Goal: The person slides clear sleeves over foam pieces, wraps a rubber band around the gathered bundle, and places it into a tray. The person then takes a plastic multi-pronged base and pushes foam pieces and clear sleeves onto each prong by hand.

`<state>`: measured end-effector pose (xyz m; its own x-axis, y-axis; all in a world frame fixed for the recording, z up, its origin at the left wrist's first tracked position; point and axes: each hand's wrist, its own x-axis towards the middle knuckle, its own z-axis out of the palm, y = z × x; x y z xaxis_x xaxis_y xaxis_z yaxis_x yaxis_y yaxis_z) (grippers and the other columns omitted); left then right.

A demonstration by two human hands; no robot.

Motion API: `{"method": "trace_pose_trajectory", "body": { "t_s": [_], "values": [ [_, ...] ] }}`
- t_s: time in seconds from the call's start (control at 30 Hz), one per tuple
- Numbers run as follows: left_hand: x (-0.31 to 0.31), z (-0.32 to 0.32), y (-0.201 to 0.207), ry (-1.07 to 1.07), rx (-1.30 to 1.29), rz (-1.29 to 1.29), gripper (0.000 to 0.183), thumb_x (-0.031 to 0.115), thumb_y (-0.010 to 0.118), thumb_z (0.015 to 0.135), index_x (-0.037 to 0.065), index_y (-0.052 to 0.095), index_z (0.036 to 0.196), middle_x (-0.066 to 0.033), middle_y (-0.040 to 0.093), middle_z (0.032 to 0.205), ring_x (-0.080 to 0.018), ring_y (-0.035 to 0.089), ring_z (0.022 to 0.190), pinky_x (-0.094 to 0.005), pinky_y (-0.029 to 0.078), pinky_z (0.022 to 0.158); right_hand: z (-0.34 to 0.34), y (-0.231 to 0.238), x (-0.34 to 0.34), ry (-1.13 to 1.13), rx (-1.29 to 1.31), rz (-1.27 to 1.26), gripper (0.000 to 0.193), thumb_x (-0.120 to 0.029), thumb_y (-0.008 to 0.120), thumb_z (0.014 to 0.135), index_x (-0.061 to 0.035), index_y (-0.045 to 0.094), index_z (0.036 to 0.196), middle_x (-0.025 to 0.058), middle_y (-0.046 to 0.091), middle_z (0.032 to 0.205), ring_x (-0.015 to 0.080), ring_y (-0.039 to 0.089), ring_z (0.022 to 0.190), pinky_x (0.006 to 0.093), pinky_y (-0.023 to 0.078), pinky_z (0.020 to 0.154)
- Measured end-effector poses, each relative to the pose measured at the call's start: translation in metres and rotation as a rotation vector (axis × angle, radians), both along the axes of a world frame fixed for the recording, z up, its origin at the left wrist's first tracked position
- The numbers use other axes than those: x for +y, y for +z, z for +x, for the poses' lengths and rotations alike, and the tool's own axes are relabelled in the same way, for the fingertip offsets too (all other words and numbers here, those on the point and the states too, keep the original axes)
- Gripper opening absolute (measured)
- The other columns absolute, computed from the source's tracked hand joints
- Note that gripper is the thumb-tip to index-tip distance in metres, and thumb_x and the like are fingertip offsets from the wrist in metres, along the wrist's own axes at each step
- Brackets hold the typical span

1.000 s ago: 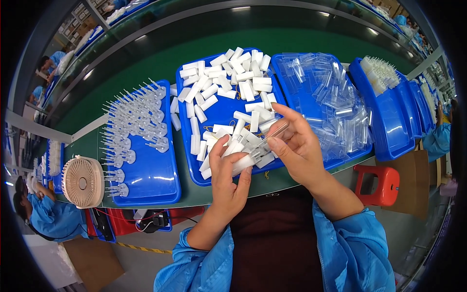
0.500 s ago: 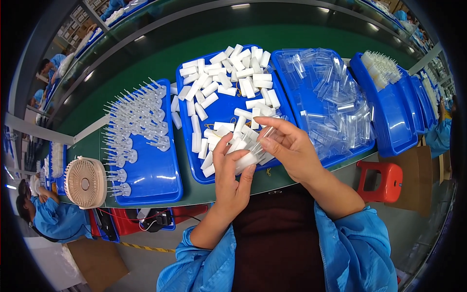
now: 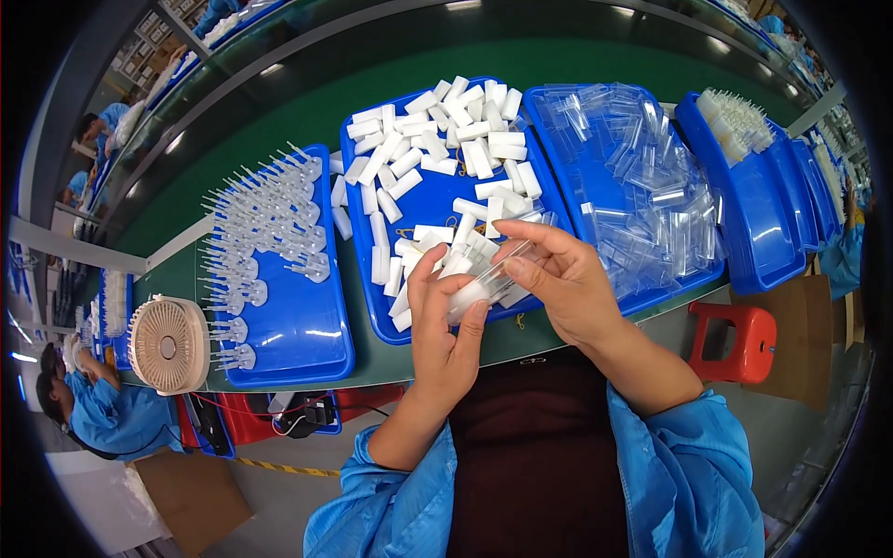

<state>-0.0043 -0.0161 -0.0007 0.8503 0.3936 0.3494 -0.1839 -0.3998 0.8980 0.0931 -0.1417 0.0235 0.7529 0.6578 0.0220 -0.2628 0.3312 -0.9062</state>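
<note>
My left hand [image 3: 442,325] grips a white block [image 3: 470,294] between thumb and fingers, in front of the middle tray. My right hand [image 3: 563,279] pinches a clear plastic sleeve [image 3: 510,264] that slants down to the left and meets the block. Whether the block's end sits inside the sleeve or only against it, I cannot tell. Just behind my hands, the blue middle tray [image 3: 437,195] holds many loose white blocks [image 3: 405,160] and a few small yellow loops. Right of it, another blue tray [image 3: 595,167] holds a heap of clear sleeves [image 3: 656,223].
On the left, a blue tray [image 3: 288,349] carries rows of white pronged pieces [image 3: 265,223], beside a beige fan [image 3: 167,344]. Farther right stand stacked blue trays [image 3: 767,246] with more pronged pieces. A red stool [image 3: 744,344] is below the table's right edge. A co-worker [image 3: 121,409] sits at far left.
The trays and table have shifted slightly in view. Both hands keep their grips, with the block and the sleeve still together between them.
</note>
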Motion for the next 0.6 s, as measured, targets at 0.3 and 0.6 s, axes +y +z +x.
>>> {"method": "trace_pose_trajectory", "body": {
  "t_s": [0.3, 0.6],
  "values": [
    [0.0, 0.002, 0.0, 0.006, -0.007, -0.127, 0.02, 0.015, 0.058, 0.085, 0.002, 0.053, 0.1, -0.0186, 0.035, 0.132, -0.0276, 0.043, 0.112, -0.0351, 0.036, 0.092, -0.004, 0.001, 0.002, -0.054, -0.141, -0.057, 0.036, -0.008, 0.061, 0.085, 0.0012, 0.053, 0.12, 0.0071, 0.061, 0.096, 0.0104, 0.056, 0.09, 0.0238, 0.046, 0.08],
    [0.003, 0.005, -0.006, 0.075, -0.074, -0.062, 0.021, 0.02, 0.043, 0.094, 0.003, 0.056, 0.093, -0.018, 0.036, 0.13, -0.0254, 0.044, 0.11, -0.0343, 0.036, 0.09, -0.013, 0.0, 0.005, -0.135, -0.254, -0.068, 0.03, -0.004, 0.063, 0.083, 0.0022, 0.057, 0.111, 0.009, 0.062, 0.096, 0.012, 0.059, 0.09, 0.0244, 0.047, 0.079]
  ]
}}
